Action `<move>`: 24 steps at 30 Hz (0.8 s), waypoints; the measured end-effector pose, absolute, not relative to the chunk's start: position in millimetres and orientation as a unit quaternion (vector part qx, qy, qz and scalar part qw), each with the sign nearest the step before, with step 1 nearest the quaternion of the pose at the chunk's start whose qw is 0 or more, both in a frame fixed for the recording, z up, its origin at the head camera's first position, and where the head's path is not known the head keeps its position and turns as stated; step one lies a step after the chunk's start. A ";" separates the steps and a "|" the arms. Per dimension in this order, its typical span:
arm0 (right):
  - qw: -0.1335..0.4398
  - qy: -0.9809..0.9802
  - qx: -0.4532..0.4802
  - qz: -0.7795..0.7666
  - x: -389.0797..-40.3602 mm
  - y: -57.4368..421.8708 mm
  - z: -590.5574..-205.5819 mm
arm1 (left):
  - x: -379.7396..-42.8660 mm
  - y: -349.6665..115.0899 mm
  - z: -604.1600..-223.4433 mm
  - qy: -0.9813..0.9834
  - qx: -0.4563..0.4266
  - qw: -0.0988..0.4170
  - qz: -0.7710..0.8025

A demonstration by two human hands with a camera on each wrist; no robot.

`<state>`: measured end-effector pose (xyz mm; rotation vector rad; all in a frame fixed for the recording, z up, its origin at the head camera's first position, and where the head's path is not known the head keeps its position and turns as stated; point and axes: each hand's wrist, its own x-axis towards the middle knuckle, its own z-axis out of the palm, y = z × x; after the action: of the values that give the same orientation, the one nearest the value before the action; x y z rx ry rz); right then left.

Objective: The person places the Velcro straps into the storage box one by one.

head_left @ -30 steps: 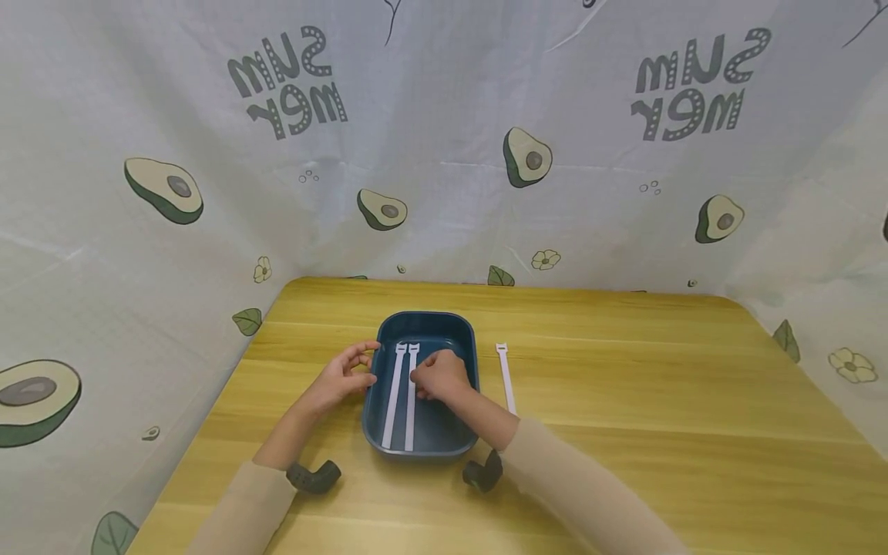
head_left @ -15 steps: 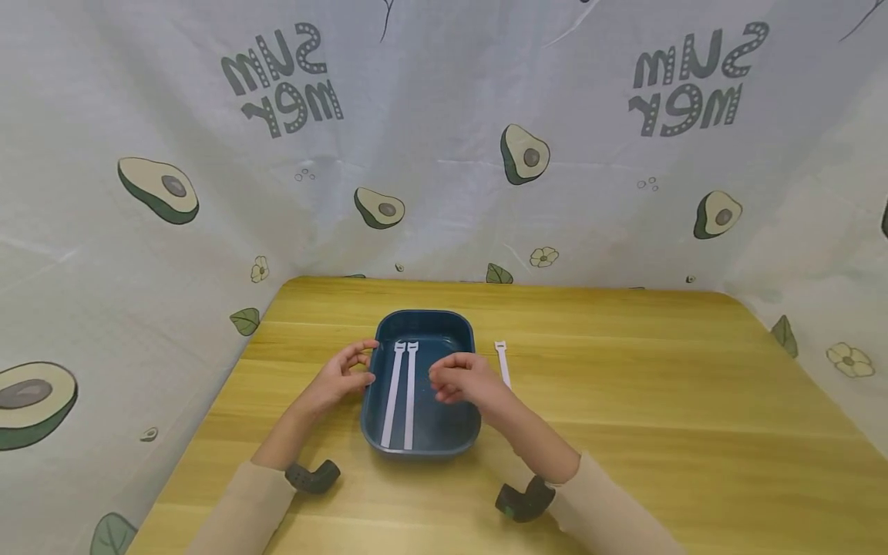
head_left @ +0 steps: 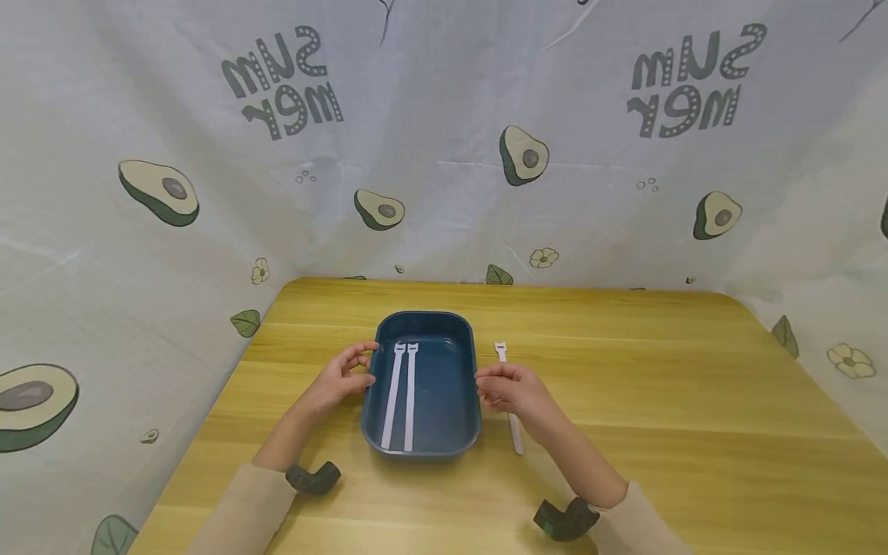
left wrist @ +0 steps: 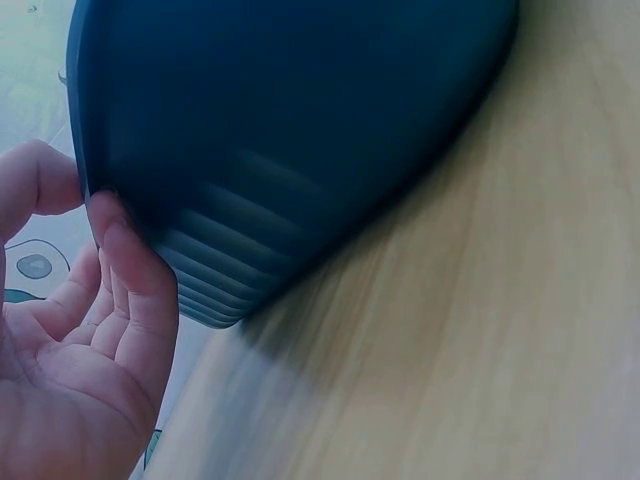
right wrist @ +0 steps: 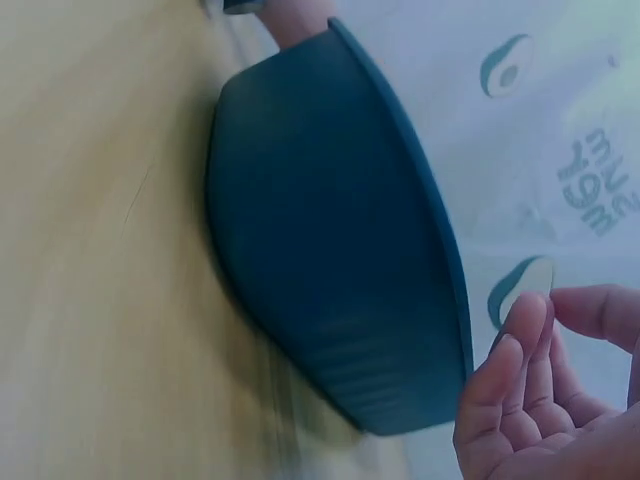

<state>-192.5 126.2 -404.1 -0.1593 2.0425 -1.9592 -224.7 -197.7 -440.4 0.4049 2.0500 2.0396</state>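
Note:
A blue rectangular bin (head_left: 454, 449) stands on the table, with two white slotted-head cable ties (head_left: 392, 397) lying lengthwise along its left side. At the bin's left rim, my left hand (head_left: 340, 378) grips the edge between thumb and fingers; the left wrist view shows fingers (left wrist: 135, 290) on the outer wall. My right hand (head_left: 516, 393) hovers just beyond the right rim, over a third white cable tie (head_left: 500, 351) on the table. Its middle is hidden under that hand. In the right wrist view, the right thumb and fingertips (right wrist: 530, 320) are loosely together with nothing visible between them.
The wooden table (head_left: 659, 401) extends to the right of the bin. A white curtain (head_left: 444, 231) printed with avocados hangs behind the table and at both sides. Dark wrist devices (head_left: 314, 478) sit at both cuffs.
My right hand has moved right, from over the two ties inside the bin to beyond its right rim. The left hand, bin and ties stay in place.

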 end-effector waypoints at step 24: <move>0.102 0.759 0.069 -0.640 -216.7 163.2 -432.5 | -225.5 -197.5 -441.1 0.710 0.124 0.110 0.685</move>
<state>-216.7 163.2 -432.5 0.2042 2.2398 -1.8890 -225.5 -197.5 -441.1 0.3646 2.0861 2.0119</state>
